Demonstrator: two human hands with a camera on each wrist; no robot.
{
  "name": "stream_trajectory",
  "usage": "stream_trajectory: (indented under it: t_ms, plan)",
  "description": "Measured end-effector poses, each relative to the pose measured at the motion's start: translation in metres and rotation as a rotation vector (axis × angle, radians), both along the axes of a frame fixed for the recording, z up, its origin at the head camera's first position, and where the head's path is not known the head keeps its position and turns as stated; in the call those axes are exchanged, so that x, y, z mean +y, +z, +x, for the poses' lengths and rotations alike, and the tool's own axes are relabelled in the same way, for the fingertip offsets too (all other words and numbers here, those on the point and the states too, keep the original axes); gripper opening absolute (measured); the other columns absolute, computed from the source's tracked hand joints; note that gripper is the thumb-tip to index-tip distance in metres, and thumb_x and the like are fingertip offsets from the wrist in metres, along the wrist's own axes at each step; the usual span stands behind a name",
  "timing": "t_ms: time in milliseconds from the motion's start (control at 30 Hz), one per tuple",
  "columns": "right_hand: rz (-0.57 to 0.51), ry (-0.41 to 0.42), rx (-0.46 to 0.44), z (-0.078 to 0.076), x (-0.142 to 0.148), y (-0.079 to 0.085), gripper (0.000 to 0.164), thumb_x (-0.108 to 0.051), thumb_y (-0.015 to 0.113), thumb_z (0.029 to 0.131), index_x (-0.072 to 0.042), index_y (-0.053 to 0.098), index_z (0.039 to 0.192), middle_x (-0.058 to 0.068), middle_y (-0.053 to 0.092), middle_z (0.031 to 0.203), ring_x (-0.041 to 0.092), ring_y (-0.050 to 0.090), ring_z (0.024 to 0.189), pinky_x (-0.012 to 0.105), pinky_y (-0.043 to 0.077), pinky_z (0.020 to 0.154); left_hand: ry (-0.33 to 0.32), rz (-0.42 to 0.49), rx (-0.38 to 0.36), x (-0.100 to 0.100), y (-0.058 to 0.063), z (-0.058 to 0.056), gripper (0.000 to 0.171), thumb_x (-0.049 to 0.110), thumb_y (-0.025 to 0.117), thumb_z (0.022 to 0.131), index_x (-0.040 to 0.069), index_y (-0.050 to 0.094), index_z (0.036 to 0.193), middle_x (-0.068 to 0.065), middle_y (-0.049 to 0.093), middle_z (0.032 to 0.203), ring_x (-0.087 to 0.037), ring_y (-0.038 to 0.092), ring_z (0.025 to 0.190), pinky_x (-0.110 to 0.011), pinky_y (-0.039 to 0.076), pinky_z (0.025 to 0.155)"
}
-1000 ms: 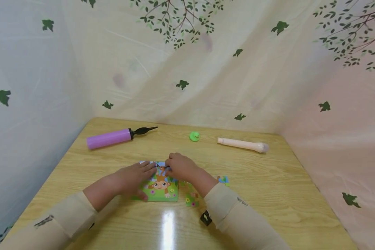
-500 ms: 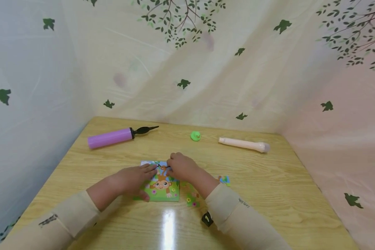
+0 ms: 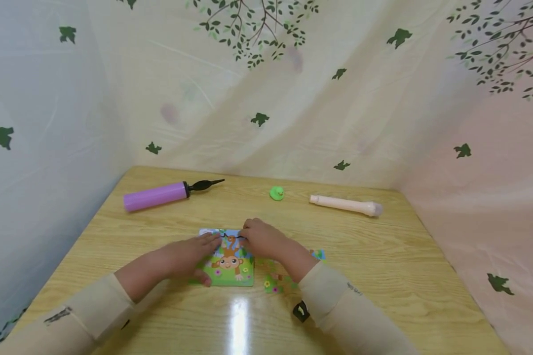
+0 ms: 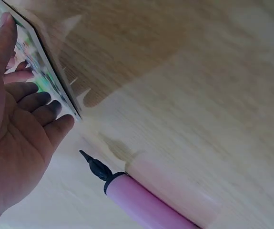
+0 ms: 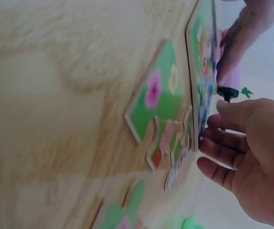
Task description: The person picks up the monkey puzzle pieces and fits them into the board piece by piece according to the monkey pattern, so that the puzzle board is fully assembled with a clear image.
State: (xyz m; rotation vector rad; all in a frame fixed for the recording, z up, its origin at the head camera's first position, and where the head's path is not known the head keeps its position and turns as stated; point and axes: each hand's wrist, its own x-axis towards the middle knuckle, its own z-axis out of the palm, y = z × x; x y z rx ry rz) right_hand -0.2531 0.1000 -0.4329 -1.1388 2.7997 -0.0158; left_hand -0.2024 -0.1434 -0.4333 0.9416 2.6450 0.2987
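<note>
Has loose puzzle pieces (image 3: pixel 273 284) on the table (image 3: pixel 382 276), just right of the flat monkey board (image 3: pixel 228 270). Rests left hand (image 3: pixel 188 254) on its left side with fingers extended. Touches its far right corner with right hand (image 3: pixel 264 239), bent-fingered; can't tell if pinching. Has purple pump (image 3: pixel 157 197) and green duck (image 3: pixel 277 194) farther back.

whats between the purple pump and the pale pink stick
In the head view, a small green toy duck stands between the purple pump and the pale pink stick, touching neither.
</note>
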Motion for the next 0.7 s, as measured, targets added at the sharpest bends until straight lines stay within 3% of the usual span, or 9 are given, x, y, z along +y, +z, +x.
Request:
stream_trajectory:
  t_ms: [167, 333, 533, 700]
  plan:
    - [-0.080, 0.000, -0.056, 0.001, 0.020, 0.007, 0.038, -0.030, 0.053, 0.103, -0.011, 0.059, 0.134, 0.004, 0.060, 0.124, 0.019, 0.056, 0.114, 0.034, 0.050, 0.098, 0.023, 0.048, 0.010, -0.008, 0.001, 0.002, 0.101, 0.059, 0.067, 0.082, 0.006, 0.024, 0.156, -0.015, 0.016, 0.163, -0.037, 0.018, 0.149, -0.055, 0.024, 0.119]
    - [-0.103, -0.079, -0.053, 0.007, 0.045, 0.017, 0.036, -0.030, 0.059, 0.099, -0.008, 0.062, 0.129, 0.007, 0.061, 0.123, 0.024, 0.057, 0.116, 0.039, 0.051, 0.098, 0.059, 0.015, 0.014, -0.014, 0.006, 0.001, 0.100, 0.062, 0.064, 0.084, 0.005, 0.024, 0.155, -0.016, 0.016, 0.163, -0.038, 0.019, 0.149, -0.055, 0.025, 0.119]
    - [0.010, -0.120, -0.046, 0.021, 0.066, 0.017, 0.044, -0.042, 0.068, 0.091, -0.010, 0.066, 0.120, 0.005, 0.064, 0.116, 0.025, 0.059, 0.107, 0.040, 0.054, 0.089, 0.026, -0.025, 0.042, -0.019, 0.005, 0.001, 0.093, 0.055, 0.068, 0.085, -0.002, 0.033, 0.151, -0.022, 0.025, 0.159, -0.044, 0.023, 0.146, -0.057, 0.026, 0.118]
    - [0.081, -0.101, -0.064, 0.030, 0.072, 0.011, 0.042, -0.049, 0.071, 0.087, -0.015, 0.067, 0.112, -0.002, 0.061, 0.103, 0.017, 0.054, 0.093, 0.032, 0.052, 0.076, 0.016, -0.051, 0.048, -0.020, 0.004, 0.002, 0.093, 0.056, 0.067, 0.086, -0.002, 0.032, 0.151, -0.022, 0.024, 0.160, -0.045, 0.022, 0.146, -0.057, 0.025, 0.118]
